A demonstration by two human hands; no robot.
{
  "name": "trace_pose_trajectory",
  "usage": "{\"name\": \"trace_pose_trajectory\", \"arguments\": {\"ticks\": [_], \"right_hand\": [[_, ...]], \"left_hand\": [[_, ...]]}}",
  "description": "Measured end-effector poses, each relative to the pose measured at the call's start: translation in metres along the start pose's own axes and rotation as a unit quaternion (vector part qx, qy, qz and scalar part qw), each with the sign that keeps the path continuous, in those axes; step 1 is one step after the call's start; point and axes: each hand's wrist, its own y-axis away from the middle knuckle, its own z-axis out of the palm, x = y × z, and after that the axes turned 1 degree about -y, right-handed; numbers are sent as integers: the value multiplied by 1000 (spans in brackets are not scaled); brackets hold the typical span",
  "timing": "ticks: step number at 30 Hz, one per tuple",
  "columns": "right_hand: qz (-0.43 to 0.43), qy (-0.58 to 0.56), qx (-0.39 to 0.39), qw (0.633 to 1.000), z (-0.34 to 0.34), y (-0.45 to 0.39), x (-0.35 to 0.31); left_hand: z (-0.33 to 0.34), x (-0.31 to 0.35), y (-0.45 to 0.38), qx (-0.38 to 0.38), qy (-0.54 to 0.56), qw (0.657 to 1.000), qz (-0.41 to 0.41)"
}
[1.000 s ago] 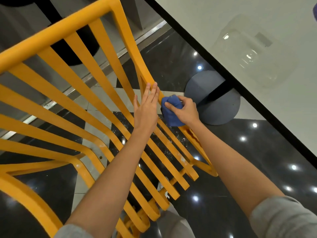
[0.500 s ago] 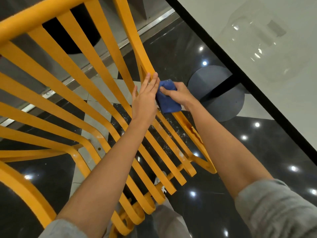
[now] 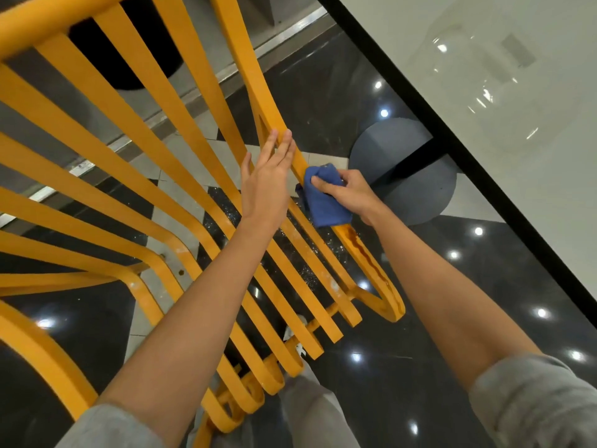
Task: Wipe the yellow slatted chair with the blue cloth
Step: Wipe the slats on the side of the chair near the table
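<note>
The yellow slatted chair (image 3: 135, 163) fills the left and middle of the view, its slats curving from the backrest down into the seat. My right hand (image 3: 350, 192) presses the bunched blue cloth (image 3: 323, 198) against the chair's rightmost slat. A dark reddish streak (image 3: 365, 253) runs along that slat just below the cloth. My left hand (image 3: 268, 179) lies flat with fingers straight, its fingertips resting on the same slat a little above the cloth.
A white table top with a black edge (image 3: 484, 163) crosses the upper right, with its round grey base (image 3: 410, 176) on the glossy black floor beside the chair. My grey trouser leg (image 3: 310, 402) shows beneath the seat's front edge.
The cloth and my right hand have slid a short way down the rightmost slat. My left hand's fingertips have moved from the cloth up onto the slat.
</note>
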Motion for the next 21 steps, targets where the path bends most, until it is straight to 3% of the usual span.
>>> {"name": "trace_pose_trajectory", "arguments": {"ticks": [4, 8, 13, 16, 19, 21], "right_hand": [[90, -57, -15, 994, -9, 32, 41], [1, -38, 23, 999, -3, 48, 60], [-50, 135, 108, 984, 15, 21, 39], [-34, 154, 152, 976, 20, 21, 36], [-32, 173, 157, 972, 19, 32, 41], [-54, 295, 140, 944, 20, 38, 42]], "left_hand": [[1, -1, 2, -4, 8, 1000, -2], [0, 5, 2, 2, 15, 1000, -14], [-2, 7, 1, 7, 8, 1000, -22], [1, 6, 2, 7, 3, 1000, -19], [0, 7, 3, 3, 4, 1000, -20], [0, 7, 2, 0, 6, 1000, -22]]}}
